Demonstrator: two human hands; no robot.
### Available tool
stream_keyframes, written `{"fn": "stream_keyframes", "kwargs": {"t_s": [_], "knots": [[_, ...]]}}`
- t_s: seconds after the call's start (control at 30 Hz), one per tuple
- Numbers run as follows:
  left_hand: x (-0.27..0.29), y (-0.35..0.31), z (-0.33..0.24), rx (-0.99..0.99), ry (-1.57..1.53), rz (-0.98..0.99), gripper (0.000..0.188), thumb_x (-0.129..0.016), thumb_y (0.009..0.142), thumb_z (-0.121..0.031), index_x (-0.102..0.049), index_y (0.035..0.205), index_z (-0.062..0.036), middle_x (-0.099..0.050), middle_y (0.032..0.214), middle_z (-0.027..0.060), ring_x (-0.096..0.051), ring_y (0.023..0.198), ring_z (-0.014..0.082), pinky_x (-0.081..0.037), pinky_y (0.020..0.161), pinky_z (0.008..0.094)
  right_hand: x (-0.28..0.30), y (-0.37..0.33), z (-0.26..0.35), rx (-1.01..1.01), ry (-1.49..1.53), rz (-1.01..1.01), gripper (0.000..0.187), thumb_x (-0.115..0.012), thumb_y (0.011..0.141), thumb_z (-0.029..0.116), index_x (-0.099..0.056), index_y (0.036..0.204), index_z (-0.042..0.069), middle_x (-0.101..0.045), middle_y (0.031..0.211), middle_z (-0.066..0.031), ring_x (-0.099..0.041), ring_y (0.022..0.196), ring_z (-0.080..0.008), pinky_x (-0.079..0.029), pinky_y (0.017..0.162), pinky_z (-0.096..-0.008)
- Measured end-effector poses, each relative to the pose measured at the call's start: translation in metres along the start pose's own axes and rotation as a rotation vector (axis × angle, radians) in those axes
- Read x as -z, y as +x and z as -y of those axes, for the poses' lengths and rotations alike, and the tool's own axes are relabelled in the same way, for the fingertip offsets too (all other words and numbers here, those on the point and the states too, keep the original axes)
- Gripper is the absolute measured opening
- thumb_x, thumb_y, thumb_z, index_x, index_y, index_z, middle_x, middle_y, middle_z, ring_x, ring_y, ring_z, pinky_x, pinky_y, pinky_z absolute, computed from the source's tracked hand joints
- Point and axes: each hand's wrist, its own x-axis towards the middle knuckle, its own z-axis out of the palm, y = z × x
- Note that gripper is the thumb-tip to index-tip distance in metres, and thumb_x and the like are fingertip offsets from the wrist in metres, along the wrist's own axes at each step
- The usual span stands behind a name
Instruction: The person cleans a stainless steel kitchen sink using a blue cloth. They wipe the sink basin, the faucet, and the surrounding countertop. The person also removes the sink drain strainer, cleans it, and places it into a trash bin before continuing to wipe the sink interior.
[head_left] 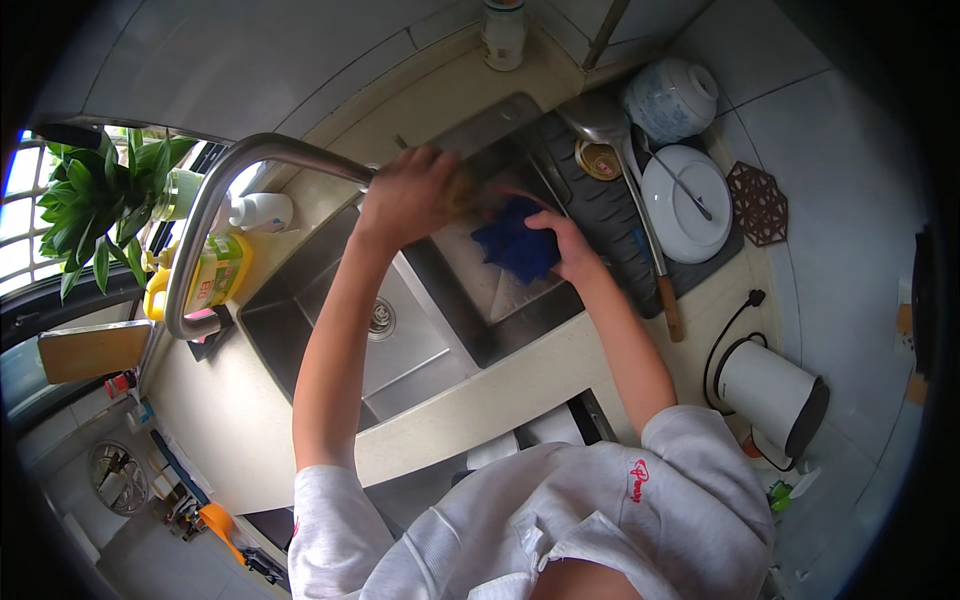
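Protruding from right hand (573,250), blue cloth (515,243)

I'm watching a kitchen through the head camera, and its household scale suggests a home: a steel sink (400,350) with 2 basins is set in a pale counter (240,420), crockery (668,222) and a spatula (597,118) lie on a dark mat (610,222), and a leafy plant (80,205) brightens the window (20,225).

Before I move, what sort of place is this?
Most likely a home kitchen, at the washing-up spot: there is a metal sink with a curved faucet, and beside it a dark ribbed mat holding crockery, including a white plate.
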Motion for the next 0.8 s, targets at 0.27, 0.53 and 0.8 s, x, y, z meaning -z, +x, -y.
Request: {"fn": "stream_keyframes", "kwargs": {"t_s": [0.27, 0.53, 0.8], "knots": [[-0.001, 0.070, 0.070, 0.335, -0.938, -0.309, 0.074, -0.085, 0.067, -0.045, -0.056, 0.115, 0.0045, -0.068, 0.103, 0.0140, -0.066, 0.096, 0.0213, -0.053, 0.084, 0.0324, 0.009, -0.077, -0.041, 0.042, -0.063, -0.168, 0.063, -0.058, 0.076, 0.019, -0.048, 0.136, 0.006, -0.060, 0.121, -0.0188, -0.059, 0.113, -0.0316, -0.049, 0.099, -0.0421], [-0.005, 0.083, 0.086, 0.633, -0.049, -0.698, 0.069, -0.076, 0.072, -0.037, -0.052, 0.126, -0.0011, -0.055, 0.123, 0.0257, -0.057, 0.113, 0.0403, -0.047, 0.096, 0.0432, 0.007, -0.103, -0.061, -0.037, -0.042, -0.205, 0.053, -0.068, 0.080, 0.020, -0.051, 0.130, 0.009, -0.061, 0.117, -0.0159, -0.059, 0.110, -0.0258, -0.049, 0.094, -0.0368], [-0.002, -0.113, -0.055, 0.299, -0.617, -0.184, 0.029, -0.070, 0.084, -0.011, -0.063, 0.109, -0.0007, -0.067, 0.102, 0.0129, -0.065, 0.097, 0.0271, -0.049, 0.089, 0.0365, 0.020, -0.075, -0.056, 0.211, -1.025, -0.668, 0.059, -0.077, 0.077, 0.015, -0.050, 0.129, 0.007, -0.061, 0.116, -0.0157, -0.061, 0.104, -0.0291, -0.049, 0.090, -0.0378]]}}
